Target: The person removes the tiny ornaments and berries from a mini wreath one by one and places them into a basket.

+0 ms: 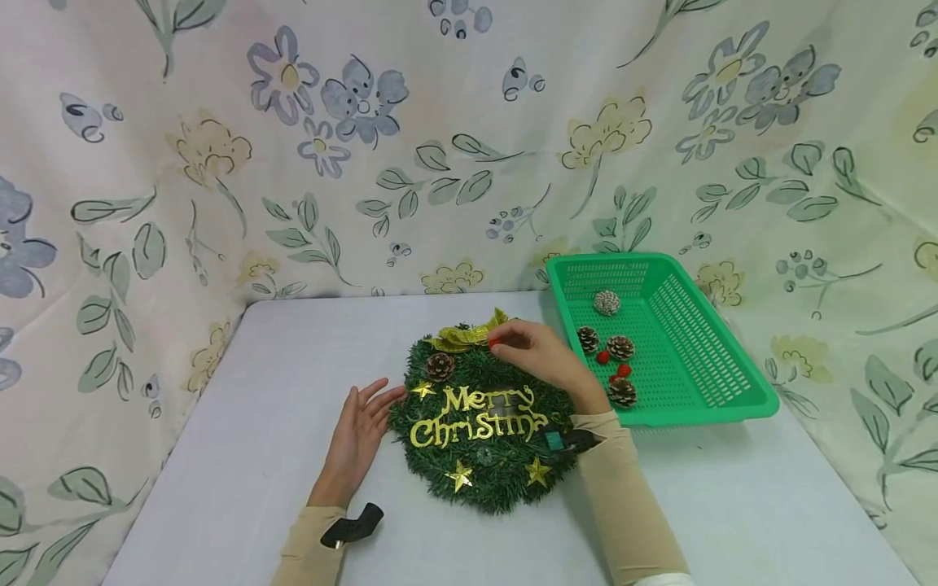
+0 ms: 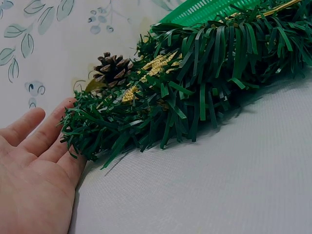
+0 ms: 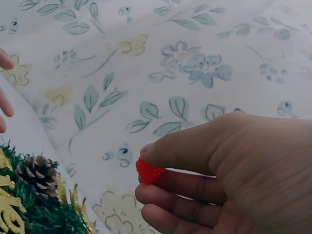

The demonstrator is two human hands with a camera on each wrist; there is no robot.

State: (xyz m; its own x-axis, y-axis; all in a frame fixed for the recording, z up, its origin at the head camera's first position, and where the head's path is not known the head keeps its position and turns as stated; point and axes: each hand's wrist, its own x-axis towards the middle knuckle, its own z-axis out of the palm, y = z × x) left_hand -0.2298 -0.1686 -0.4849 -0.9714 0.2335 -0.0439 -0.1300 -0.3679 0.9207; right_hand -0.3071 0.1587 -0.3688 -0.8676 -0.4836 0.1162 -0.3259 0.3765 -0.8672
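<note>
A green Christmas wreath (image 1: 479, 480) lies flat on the white table, bearing gold "Merry Christmas" lettering (image 1: 484, 417), gold stars (image 1: 459, 476), a gold bow (image 1: 462, 336) and a pine cone (image 1: 440, 367). My right hand (image 1: 538, 352) is over its upper right part, beside the bow. Between thumb and forefinger it pinches a small bumpy red berry (image 3: 149, 170). Palm up, my left hand (image 1: 361, 431) lies at the wreath's left edge with fingers extended. In the left wrist view, its fingertips (image 2: 66, 105) touch the green tinsel needles.
A green plastic basket (image 1: 703, 342) stands right of the wreath. It contains several brown pine cones (image 1: 620, 348), a whitish ball (image 1: 607, 303) and red berries (image 1: 603, 357). A flowered curtain (image 1: 440, 163) hangs behind the white table (image 1: 256, 391).
</note>
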